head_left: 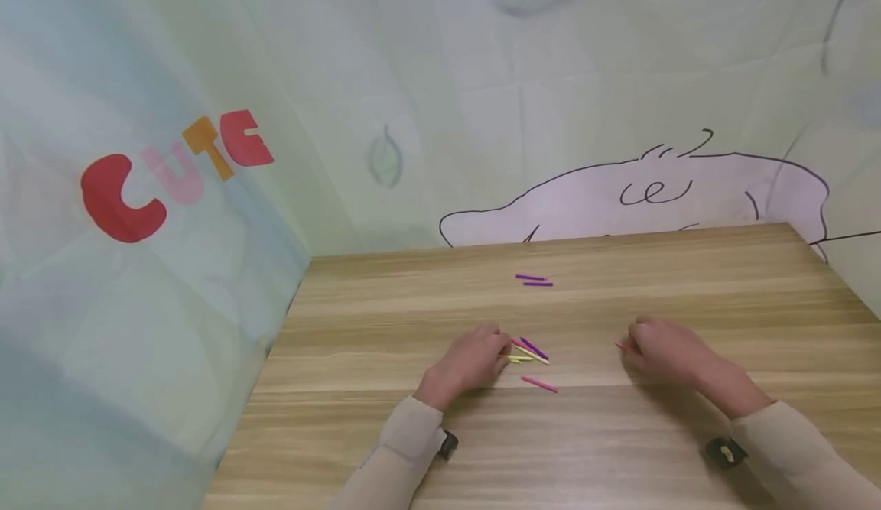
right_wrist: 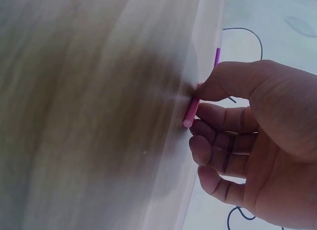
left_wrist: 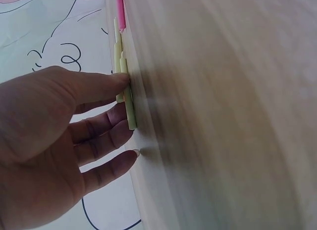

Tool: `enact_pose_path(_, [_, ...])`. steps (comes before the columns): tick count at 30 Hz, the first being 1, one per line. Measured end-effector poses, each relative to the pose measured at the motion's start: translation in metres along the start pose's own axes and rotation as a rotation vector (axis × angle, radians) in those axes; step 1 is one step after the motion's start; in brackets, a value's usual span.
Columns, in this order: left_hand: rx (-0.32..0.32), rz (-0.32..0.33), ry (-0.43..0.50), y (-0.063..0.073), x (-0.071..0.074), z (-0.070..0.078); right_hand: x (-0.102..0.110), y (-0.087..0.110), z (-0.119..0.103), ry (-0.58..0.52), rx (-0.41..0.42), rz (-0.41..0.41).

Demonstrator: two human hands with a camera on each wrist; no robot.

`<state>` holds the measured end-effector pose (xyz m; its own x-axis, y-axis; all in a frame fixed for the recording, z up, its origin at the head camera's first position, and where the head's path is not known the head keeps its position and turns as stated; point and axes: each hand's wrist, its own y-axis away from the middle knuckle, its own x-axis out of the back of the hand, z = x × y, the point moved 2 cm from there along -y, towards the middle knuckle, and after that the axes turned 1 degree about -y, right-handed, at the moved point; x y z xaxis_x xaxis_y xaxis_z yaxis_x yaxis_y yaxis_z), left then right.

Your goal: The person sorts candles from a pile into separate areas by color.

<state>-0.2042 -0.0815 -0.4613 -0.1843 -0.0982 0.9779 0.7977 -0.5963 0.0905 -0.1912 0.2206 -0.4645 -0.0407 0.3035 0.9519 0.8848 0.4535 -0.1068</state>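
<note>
My left hand (head_left: 471, 357) is at the left side of a small heap of slim candles. In the left wrist view, its thumb and forefinger pinch a yellow candle (left_wrist: 131, 113), with more yellow candles overlapping behind it. The heap also has a purple candle (head_left: 534, 349) and a pink one, lying slanted. Off to the right, my right hand (head_left: 668, 349) pinches a pinkish-red candle (right_wrist: 191, 112) between thumb and forefinger, close over the table. The other right fingers are curled loosely. A separate pink candle (head_left: 539, 384) lies just in front of the heap.
Farther back on the wooden table (head_left: 385, 296) lie two purple candles (head_left: 538, 284), side by side. A printed cloth (head_left: 385, 59) hangs behind the table and along its left. Dark devices sit at both wrists, the right one (head_left: 726, 453) close to the tabletop.
</note>
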Motion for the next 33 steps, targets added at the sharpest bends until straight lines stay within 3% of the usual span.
enact_pose_path(9, [-0.003,0.02,-0.006,0.0,0.005,-0.003,0.003,-0.005,-0.001,-0.001,-0.005,0.004])
enact_pose_path(15, [-0.004,0.023,-0.008,0.0,0.005,-0.005,0.004,-0.012,-0.006,0.029,0.049,0.038])
enact_pose_path(22, [0.012,0.012,-0.002,0.002,0.004,-0.005,0.009,-0.025,-0.025,0.07,0.149,0.094])
enact_pose_path(33, [0.006,0.0,-0.015,0.003,-0.001,-0.002,0.0,-0.038,-0.055,0.02,0.176,0.052])
